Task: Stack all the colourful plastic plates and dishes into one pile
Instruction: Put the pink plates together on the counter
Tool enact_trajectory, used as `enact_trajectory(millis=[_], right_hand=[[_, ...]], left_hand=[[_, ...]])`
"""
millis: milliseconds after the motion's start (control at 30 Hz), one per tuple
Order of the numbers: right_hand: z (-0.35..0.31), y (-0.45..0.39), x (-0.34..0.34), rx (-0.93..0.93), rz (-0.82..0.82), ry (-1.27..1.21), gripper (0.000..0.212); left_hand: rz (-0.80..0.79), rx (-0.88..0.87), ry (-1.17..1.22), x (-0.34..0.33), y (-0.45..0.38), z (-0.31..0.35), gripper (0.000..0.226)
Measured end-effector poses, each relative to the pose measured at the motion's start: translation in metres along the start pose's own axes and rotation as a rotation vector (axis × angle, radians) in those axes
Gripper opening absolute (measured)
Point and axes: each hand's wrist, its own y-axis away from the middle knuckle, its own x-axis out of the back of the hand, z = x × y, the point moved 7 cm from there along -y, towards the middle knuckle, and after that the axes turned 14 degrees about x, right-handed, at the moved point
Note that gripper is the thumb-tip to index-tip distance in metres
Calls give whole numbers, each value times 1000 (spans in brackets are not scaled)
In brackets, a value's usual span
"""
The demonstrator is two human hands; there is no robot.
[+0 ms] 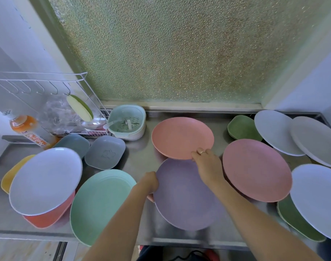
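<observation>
A purple plate [181,196] lies in the middle of the steel counter [140,159]. My left hand [150,182] grips its left rim. My right hand [206,162] pinches the near rim of a salmon plate [181,137] just behind it. A pink plate [257,169] lies to the right. A mint plate [100,202] lies to the left. Further left, a pale lilac plate [46,179] rests on a coral dish [48,217] and a yellow dish [10,176]. Two grey-blue dishes [104,151] sit behind.
At the right are a green dish [241,127], two grey plates [275,130], a lilac plate [317,200] and another green dish [296,219]. A wire drying rack [48,95], an orange bottle [27,130] and a mint strainer basket [127,121] stand at the back left.
</observation>
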Motion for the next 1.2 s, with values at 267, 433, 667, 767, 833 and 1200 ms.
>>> enact_trajectory(millis=[267, 433, 667, 767, 833, 1200], right_hand=[[-26, 69, -8, 134, 104, 56, 36], [-35, 95, -15, 178, 105, 50, 31], [-40, 126, -28, 248, 43, 55, 18], [-42, 136, -37, 261, -48, 31, 26], [-42, 137, -41, 214, -94, -14, 33], [-45, 132, -41, 165, -104, 10, 26]], left_hand=[[-141, 201, 563, 7, -10, -13, 15], [-254, 184, 605, 3, -11, -12, 21], [-168, 52, 475, 17, -8, -6, 31], [-27, 23, 466, 30, -11, -3, 32], [127, -53, 316, 40, -10, 3, 37], [245, -132, -3, 33, -6, 14, 45]])
